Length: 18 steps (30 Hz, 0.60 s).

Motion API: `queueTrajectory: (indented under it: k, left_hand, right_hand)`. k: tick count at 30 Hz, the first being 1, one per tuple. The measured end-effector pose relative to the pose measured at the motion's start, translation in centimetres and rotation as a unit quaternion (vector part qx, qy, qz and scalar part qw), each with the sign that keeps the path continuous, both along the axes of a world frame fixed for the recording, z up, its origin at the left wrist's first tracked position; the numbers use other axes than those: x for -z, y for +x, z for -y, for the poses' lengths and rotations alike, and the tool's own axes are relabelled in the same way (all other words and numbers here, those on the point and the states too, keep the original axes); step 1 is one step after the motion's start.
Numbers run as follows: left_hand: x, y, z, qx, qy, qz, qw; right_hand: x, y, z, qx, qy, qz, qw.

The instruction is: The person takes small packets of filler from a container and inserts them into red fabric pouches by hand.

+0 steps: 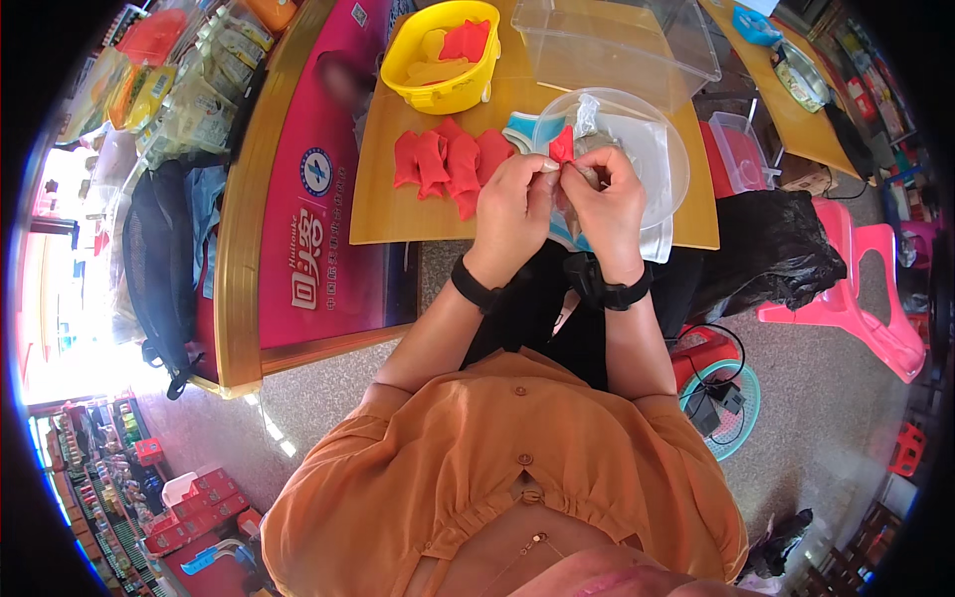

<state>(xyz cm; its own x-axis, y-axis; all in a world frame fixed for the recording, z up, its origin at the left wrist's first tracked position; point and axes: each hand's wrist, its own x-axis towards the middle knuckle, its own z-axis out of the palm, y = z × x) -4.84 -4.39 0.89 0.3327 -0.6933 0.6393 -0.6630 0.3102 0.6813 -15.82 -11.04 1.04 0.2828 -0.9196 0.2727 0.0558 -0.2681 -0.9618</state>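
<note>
Between the fingertips of my left hand point(520, 195) and my right hand point(608, 195) is a small red fabric piece point(562, 145). Both hands pinch its lower edge, over the near side of a round clear plastic basin point(675, 160). Greyish material point(597, 143) and a crumpled clear plastic wrapper point(587, 112) lie in the basin, partly hidden by my hands. Several red fabric pieces point(456, 160) lie in a row on the wooden table point(388, 222), left of my left hand. Behind them stands a yellow plastic tub point(448, 97) holding yellow pieces and a red one point(466, 42).
A large clear plastic box point(597, 60) stands at the table's back. A white and blue cloth point(656, 242) lies under the basin. On the right are a black plastic bag point(776, 246) and a pink stool point(858, 298); a pink-sided counter point(298, 261) stands left.
</note>
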Motion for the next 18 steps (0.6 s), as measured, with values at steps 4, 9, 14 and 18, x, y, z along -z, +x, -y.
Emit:
queueTrajectory:
  k: [4, 9, 14, 18]
  left_hand:
    - [0.2, 0.1, 0.3, 0.000, 0.005, -0.043, 0.999]
    - [0.0, 0.3, -0.1, 0.049, 0.052, -0.163, 0.984]
    - [-0.4, 0.5, 0.2, 0.082, -0.006, -0.286, 0.955]
    - [-1.3, 0.8, -0.1, 0.138, 0.050, -0.366, 0.919]
  right_hand:
    - [-0.9, 0.5, -0.6, 0.054, -0.015, 0.005, 0.998]
    - [0.1, -0.1, 0.2, 0.020, -0.088, -0.056, 0.994]
    - [0.3, -0.9, 0.9, -0.164, 0.116, 0.098, 0.975]
    - [-0.6, -0.7, 0.2, -0.211, 0.148, 0.125, 0.958]
